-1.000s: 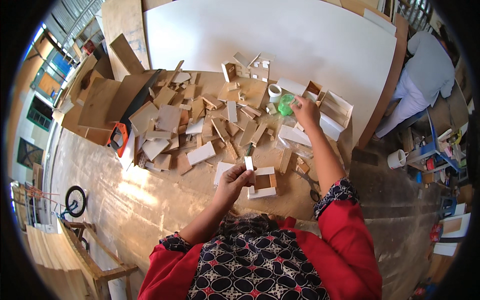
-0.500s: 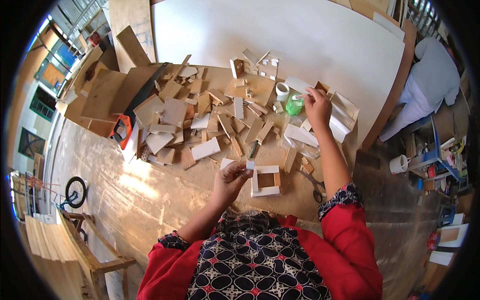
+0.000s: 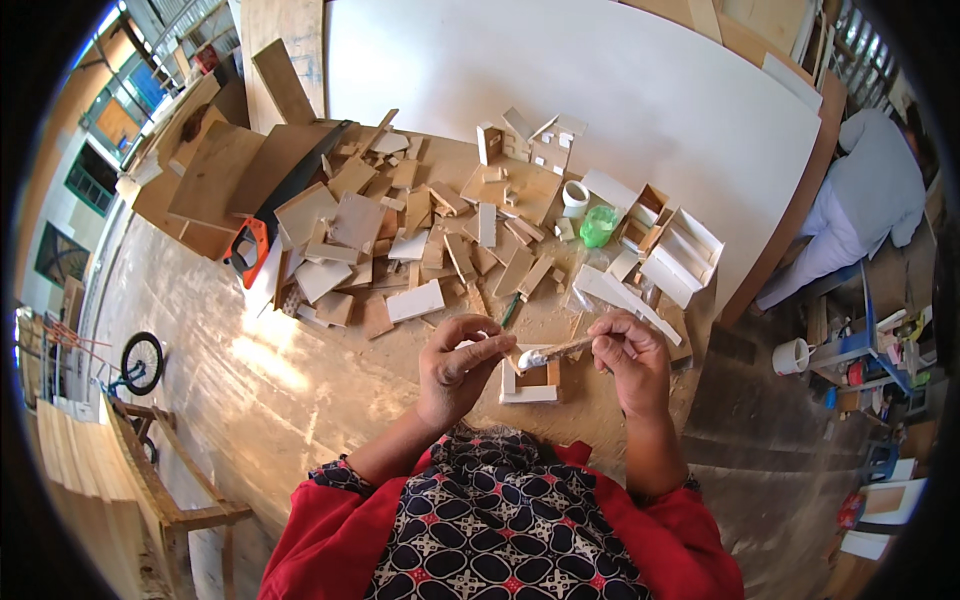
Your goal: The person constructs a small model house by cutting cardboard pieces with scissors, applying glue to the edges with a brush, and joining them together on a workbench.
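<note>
One slim stick (image 3: 570,347), white tip (image 3: 531,359); block (image 3: 513,357), perhaps wooden

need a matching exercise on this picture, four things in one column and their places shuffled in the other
Things:
1. stick with a white tip
2. orange-handled saw
3. green container
4. bicycle wheel

Places:
A. beside the white cylinder
B. far left of the view
C. in the right hand
D. left end of the wood scraps

Pairs: 1-C, 2-D, 3-A, 4-B
</note>
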Action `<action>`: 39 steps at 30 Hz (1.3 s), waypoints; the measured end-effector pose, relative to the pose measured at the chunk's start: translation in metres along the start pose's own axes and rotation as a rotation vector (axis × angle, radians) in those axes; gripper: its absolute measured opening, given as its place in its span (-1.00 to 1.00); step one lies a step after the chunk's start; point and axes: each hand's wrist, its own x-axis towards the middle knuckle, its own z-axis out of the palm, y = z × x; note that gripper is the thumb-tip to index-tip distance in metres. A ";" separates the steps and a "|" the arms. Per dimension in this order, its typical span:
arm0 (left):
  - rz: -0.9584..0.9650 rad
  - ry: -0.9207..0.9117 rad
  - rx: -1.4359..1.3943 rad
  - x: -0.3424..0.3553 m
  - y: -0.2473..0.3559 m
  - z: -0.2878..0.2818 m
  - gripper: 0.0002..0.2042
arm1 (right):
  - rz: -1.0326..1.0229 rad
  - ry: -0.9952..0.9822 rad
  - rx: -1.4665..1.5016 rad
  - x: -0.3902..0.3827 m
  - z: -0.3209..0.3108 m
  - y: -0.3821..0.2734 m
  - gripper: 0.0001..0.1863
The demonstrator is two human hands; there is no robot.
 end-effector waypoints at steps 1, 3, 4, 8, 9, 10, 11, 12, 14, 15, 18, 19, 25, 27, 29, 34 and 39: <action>0.017 -0.010 0.013 0.002 0.001 -0.001 -0.68 | -0.002 -0.002 -0.026 -0.001 0.000 -0.001 -0.91; 0.050 -0.032 0.038 0.006 0.005 -0.003 -0.67 | -0.006 -0.003 -0.079 -0.003 0.001 -0.003 -0.92; 0.055 -0.029 0.032 0.006 0.006 -0.003 -0.67 | -0.027 -0.009 -0.108 -0.005 0.001 -0.004 -0.93; 0.047 -0.018 0.014 0.004 0.010 -0.004 -0.68 | -0.197 -0.046 -0.243 -0.007 0.000 -0.012 -0.92; 0.037 -0.019 0.007 0.004 0.010 -0.005 -0.69 | -0.260 -0.054 -0.283 -0.007 0.000 -0.014 -0.92; 0.070 -0.015 0.024 0.004 0.010 -0.005 -0.70 | -0.309 -0.067 -0.303 -0.006 -0.001 -0.015 -0.91; 0.102 -0.013 0.040 0.005 0.009 -0.006 -0.71 | -0.356 -0.079 -0.323 -0.007 -0.002 -0.015 -0.91; 0.133 -0.011 0.056 0.005 0.008 -0.007 -0.72 | -0.404 -0.090 -0.343 -0.007 -0.003 -0.016 -0.90; 0.146 -0.009 0.020 0.005 0.010 -0.010 -0.73 | -0.307 -0.046 -0.176 -0.010 -0.003 -0.022 -0.89; 0.152 -0.009 0.002 0.006 0.013 -0.011 -0.73 | -0.259 -0.024 -0.092 -0.011 -0.002 -0.024 -0.89; 0.293 0.031 0.086 0.010 0.025 -0.015 -0.73 | -0.193 0.129 -0.037 -0.010 0.002 -0.023 -0.88; 0.303 0.061 0.104 0.009 0.029 -0.016 -0.72 | -0.179 0.119 -0.035 -0.010 0.002 -0.020 -0.88; 0.307 0.114 0.152 0.004 0.042 -0.020 -0.68 | -0.140 0.049 -0.014 -0.010 0.009 -0.011 -0.87; 0.313 0.101 0.161 0.003 0.040 -0.020 -0.68 | -0.124 0.049 -0.018 -0.011 0.010 -0.009 -0.87; 0.312 0.088 0.171 0.003 0.040 -0.021 -0.69 | -0.128 0.045 -0.012 -0.011 0.011 -0.009 -0.88; 0.286 0.065 0.170 0.002 0.040 -0.020 -0.68 | -0.167 0.055 0.004 -0.013 0.011 -0.008 -0.88; 0.287 0.024 0.160 0.003 0.043 -0.022 -0.67 | -0.348 -0.033 -0.250 -0.011 0.012 -0.009 -0.88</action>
